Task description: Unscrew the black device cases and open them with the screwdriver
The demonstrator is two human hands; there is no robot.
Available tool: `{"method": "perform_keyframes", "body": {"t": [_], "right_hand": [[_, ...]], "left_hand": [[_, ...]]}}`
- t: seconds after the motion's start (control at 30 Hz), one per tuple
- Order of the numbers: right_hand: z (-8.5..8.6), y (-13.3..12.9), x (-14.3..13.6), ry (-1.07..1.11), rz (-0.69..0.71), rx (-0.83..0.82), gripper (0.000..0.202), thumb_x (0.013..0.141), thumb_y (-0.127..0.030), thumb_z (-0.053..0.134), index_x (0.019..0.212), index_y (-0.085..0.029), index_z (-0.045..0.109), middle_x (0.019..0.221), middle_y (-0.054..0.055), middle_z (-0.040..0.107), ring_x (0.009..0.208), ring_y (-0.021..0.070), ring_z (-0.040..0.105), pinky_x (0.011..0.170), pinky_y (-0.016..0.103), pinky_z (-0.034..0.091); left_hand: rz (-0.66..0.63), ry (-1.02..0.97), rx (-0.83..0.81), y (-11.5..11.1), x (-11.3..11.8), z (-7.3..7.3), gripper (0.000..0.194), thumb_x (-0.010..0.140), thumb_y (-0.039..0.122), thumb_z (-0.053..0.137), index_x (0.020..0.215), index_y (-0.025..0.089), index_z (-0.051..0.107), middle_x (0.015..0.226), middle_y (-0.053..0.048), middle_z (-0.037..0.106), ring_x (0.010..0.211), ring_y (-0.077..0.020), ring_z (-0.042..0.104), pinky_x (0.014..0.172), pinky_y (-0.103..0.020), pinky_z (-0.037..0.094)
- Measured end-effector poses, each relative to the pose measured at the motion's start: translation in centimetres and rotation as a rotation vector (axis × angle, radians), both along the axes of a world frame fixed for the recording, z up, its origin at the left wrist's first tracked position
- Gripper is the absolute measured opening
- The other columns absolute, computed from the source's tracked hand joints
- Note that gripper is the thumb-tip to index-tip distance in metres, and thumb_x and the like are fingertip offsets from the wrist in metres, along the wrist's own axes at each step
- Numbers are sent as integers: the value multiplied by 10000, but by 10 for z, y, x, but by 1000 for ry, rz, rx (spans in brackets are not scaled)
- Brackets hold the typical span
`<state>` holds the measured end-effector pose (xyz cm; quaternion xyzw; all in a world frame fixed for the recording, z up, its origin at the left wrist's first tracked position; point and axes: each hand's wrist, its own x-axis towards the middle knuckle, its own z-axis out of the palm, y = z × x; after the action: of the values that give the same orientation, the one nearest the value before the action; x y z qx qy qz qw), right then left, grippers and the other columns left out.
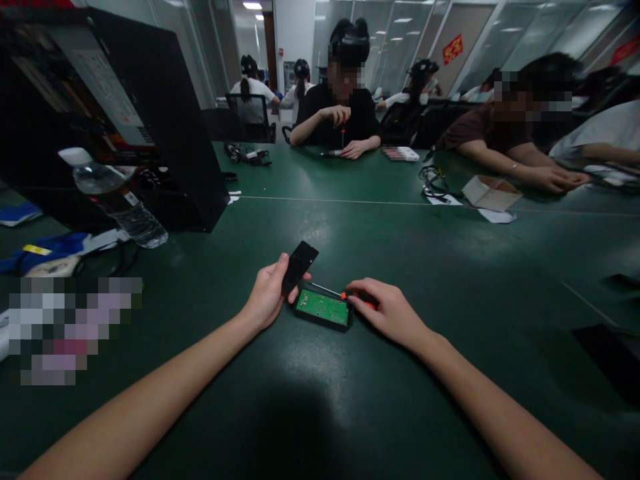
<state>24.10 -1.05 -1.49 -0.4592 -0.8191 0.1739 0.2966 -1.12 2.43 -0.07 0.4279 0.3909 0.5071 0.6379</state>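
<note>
Tilted up in my left hand (267,293) is a flat black cover (299,265), pinched between thumb and fingers. Just right of it, a black plastic case (323,323) lies on the table with a green circuit board (324,307) exposed inside. My right hand (381,308) is closed around the orange handle of a screwdriver (327,289). The thin metal shaft points left along the far edge of the case, towards my left fingers. Most of the handle is hidden by my right fingers.
An open computer tower (193,133) stands at the left, with a plastic bottle (123,203) leaning before it. Across the green table (450,373), a person (345,100) works with a screwdriver. Cables (434,181) and a small box (491,193) lie at the far right.
</note>
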Motion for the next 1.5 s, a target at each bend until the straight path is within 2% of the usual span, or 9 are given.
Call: {"method": "perform_keyframes", "body": {"t": [0.13, 0.37, 0.6, 0.8, 0.97, 1.1, 1.23, 1.4, 1.5], "right_hand": [[-1, 0, 0, -4, 16, -26, 194, 1008, -303, 532, 1081, -191, 672, 934, 58, 694, 796, 164, 644, 702, 305, 523], [2, -4, 2, 119, 80, 85, 224, 1015, -363, 534, 1120, -204, 652, 1060, 88, 691, 1007, 211, 634, 890, 385, 519], [6, -11, -4, 10, 182, 67, 641, 855, -618, 685, 1329, -202, 571, 1235, 144, 645, 1111, 281, 608, 908, 446, 537], [14, -25, -9, -63, 186, 155, 565, 888, -490, 700, 1353, -212, 539, 1250, 154, 657, 1148, 301, 612, 968, 503, 507], [16, -34, -8, -55, 177, 192, 501, 924, -417, 674, 1351, -203, 522, 1271, 146, 647, 1167, 278, 602, 981, 471, 500], [13, -34, -18, -90, 134, 173, 541, 916, -447, 680, 1357, -178, 520, 1287, 158, 638, 1151, 286, 597, 957, 467, 503], [9, -35, -37, -218, 77, 161, 561, 951, -409, 630, 1432, -172, 468, 1325, 167, 631, 1116, 311, 590, 917, 494, 492], [6, -36, -49, -270, 47, 193, 532, 984, -387, 566, 1449, -152, 456, 1273, 173, 655, 1092, 320, 593, 912, 498, 472], [6, -35, -52, -266, 37, 186, 551, 987, -398, 557, 1454, -125, 453, 1231, 175, 661, 1082, 315, 591, 900, 486, 476]], "left_hand": [[10, -22, -28, 2, 0, -2, 573, 844, 652, 684, 886, 80, 683, 845, -141, 773, 383, -50, 450, 409, -225, 318], [5, -51, -13, 3, 0, -1, 539, 865, 604, 698, 934, 69, 690, 860, -132, 771, 450, -67, 525, 470, -216, 402], [29, -99, -56, 2, 0, 3, 488, 936, 569, 624, 1000, 90, 680, 903, -126, 772, 562, -103, 580, 584, -238, 469], [43, -126, -79, 2, -1, 3, 494, 958, 563, 586, 1063, 90, 680, 943, -138, 771, 569, -108, 568, 592, -242, 462], [30, -136, -68, 3, -1, 2, 494, 960, 551, 573, 1049, 81, 694, 961, -147, 769, 570, -102, 565, 594, -232, 463], [-4, -132, -49, 3, -1, 2, 307, 888, 347, 678, 1054, 90, 704, 983, -133, 771, 618, -111, 591, 634, -234, 483], [-58, -76, -17, 4, -1, 2, 292, 782, 187, 736, 1054, 80, 733, 1027, -130, 764, 653, -101, 589, 652, -221, 479], [-119, -23, -8, 4, -1, 0, 242, 776, 235, 772, 962, 80, 770, 795, -89, 740, 677, -147, 627, 664, -244, 493], [-135, -11, 8, 3, -1, 0, 277, 772, 270, 790, 976, 83, 772, 787, -95, 743, 703, -171, 651, 680, -264, 508]]}}
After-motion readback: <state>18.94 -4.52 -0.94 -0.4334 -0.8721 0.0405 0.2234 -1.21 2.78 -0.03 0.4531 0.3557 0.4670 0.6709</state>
